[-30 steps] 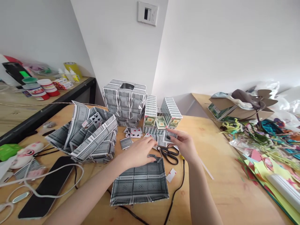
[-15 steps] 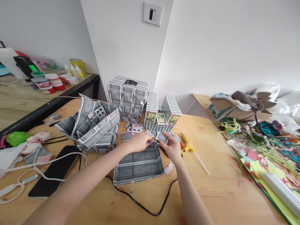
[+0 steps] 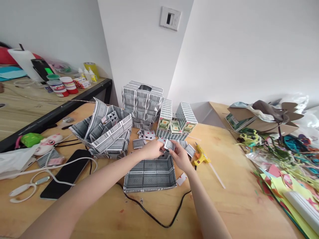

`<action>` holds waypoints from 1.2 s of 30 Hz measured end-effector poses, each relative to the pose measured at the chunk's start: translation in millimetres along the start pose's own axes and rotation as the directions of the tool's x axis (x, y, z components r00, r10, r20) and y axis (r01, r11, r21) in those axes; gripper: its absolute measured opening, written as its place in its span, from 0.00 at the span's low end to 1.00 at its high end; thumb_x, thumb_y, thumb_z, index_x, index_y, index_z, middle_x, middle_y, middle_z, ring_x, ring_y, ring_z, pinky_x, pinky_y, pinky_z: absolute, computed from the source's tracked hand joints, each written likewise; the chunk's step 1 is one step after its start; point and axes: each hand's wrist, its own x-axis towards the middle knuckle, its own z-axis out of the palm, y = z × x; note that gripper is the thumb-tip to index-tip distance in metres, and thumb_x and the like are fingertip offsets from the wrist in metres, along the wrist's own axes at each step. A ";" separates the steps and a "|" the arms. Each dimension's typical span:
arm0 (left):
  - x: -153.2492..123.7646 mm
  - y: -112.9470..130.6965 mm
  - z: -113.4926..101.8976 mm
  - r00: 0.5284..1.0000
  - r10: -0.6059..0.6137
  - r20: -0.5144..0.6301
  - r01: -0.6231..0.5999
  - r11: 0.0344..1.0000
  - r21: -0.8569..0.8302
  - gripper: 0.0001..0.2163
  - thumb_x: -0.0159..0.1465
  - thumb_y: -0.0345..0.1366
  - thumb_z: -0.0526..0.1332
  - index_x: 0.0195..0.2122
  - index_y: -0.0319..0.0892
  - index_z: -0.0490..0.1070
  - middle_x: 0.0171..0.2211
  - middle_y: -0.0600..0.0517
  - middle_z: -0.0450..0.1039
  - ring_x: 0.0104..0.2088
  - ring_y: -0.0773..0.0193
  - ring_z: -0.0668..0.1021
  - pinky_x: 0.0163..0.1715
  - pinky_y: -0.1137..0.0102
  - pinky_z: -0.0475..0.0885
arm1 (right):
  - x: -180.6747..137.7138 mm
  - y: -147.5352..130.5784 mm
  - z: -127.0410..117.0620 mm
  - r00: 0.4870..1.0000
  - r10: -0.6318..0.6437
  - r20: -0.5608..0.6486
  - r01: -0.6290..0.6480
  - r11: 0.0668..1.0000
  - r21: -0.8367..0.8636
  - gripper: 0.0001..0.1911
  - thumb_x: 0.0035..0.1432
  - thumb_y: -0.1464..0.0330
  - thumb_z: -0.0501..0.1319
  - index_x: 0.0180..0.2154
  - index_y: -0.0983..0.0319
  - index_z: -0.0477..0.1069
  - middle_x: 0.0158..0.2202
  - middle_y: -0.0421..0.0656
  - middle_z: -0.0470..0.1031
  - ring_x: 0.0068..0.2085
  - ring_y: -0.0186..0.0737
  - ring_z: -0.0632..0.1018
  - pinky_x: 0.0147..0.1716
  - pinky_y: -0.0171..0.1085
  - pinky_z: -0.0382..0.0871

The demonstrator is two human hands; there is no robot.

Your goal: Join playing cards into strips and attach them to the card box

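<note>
Playing card (image 3: 169, 145) with a gray patterned back, pinched between thumb and fingers of the right hand (image 3: 180, 156) just above the far side of a shallow card-covered tray (image 3: 156, 176), near the middle of a wooden table (image 3: 239, 192). Close beside it, the left hand (image 3: 152, 150), fingers drawn narrow; impossible to tell whether gripping anything there. Already formed, by the look of it: the tray's floor, lined with card backs laid edge to edge, plus low walls at the near edge and sides. Hidden in large part behind the hands: the far wall, finished or not impossible to say. Also standing, farther back: a tall card-covered block (image 3: 142, 104) with an opening in the top, apparently complete. Nearer and to the left, a card-covered container (image 3: 120, 143) with panels leaning askew inside, seemingly unfinished. Loose on the wood, not yet fixed to anything: face-up playing cards (image 3: 149, 134) in front of the block and a card scrap (image 3: 181, 179) just beside the tray. To the right, a yellow glue gun (image 3: 201, 156) with a translucent glue stick (image 3: 217, 176) projecting from its rear.
</note>
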 end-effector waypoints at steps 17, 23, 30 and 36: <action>5.5 -2.1 2.6 1.000 -0.017 -0.017 0.016 0.998 -0.061 0.06 0.48 0.33 0.61 0.27 0.39 0.74 0.25 0.51 0.75 0.27 0.62 0.75 0.25 0.74 0.61 | -0.7 -18.9 -4.3 0.994 -0.025 0.107 0.054 0.960 -0.273 0.20 0.55 0.63 0.55 0.50 0.62 0.59 0.31 0.43 0.72 0.31 0.41 0.74 0.32 0.38 0.67; 7.3 -4.0 3.2 1.000 -0.003 -0.022 0.003 0.999 -0.033 0.06 0.47 0.33 0.61 0.27 0.40 0.75 0.24 0.50 0.75 0.26 0.61 0.74 0.23 0.73 0.61 | -3.2 -29.3 -8.5 0.992 -0.103 0.078 0.127 0.898 -0.422 0.20 0.55 0.65 0.56 0.50 0.62 0.62 0.41 0.50 0.72 0.37 0.46 0.74 0.37 0.44 0.68; 6.4 -2.3 2.7 0.999 -0.035 -0.023 0.034 0.998 -0.047 0.06 0.47 0.34 0.61 0.25 0.40 0.74 0.24 0.50 0.75 0.27 0.61 0.75 0.23 0.73 0.61 | -3.2 -35.8 -16.8 0.985 -0.154 0.078 0.169 0.952 -0.253 0.18 0.57 0.71 0.50 0.46 0.58 0.70 0.38 0.46 0.76 0.37 0.42 0.76 0.37 0.39 0.69; 5.0 -2.0 2.6 0.998 0.000 -0.056 -0.003 0.999 -0.050 0.05 0.46 0.32 0.60 0.24 0.40 0.73 0.23 0.50 0.74 0.26 0.61 0.74 0.23 0.73 0.60 | 2.6 -34.8 -18.6 0.999 -0.010 0.048 0.017 0.989 -0.146 0.15 0.55 0.70 0.52 0.40 0.56 0.75 0.33 0.41 0.78 0.32 0.41 0.78 0.35 0.39 0.70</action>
